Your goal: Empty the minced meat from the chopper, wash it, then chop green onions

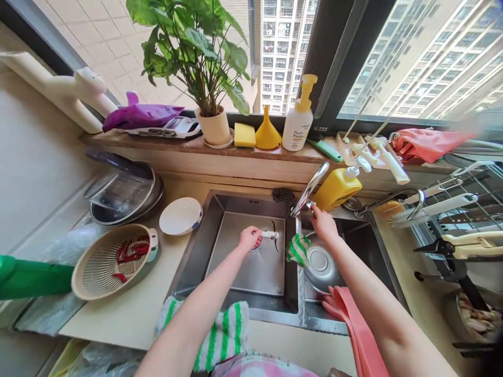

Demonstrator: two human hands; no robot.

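Note:
My left hand (249, 239) is closed on a chopper blade (270, 235) with a white shaft and dark curved blades, held over the left basin of the steel sink (212, 251). Up at the chrome faucet (311, 187), my right hand (324, 222) has its fingers closed around the handle. A green-and-white striped cloth (298, 250) hangs on the divider between the basins, just below that hand. Under my right forearm, a round metal strainer or lid (319, 264) lies in the right basin.
A coral rubber glove (348, 314) drapes over the front right rim. To the left stand a white bowl (181, 216) and a beige colander (98, 272) holding red chilies (132, 251). Behind the faucet is a yellow detergent bottle (338, 188); a wire rack (463, 183) with utensils stands right.

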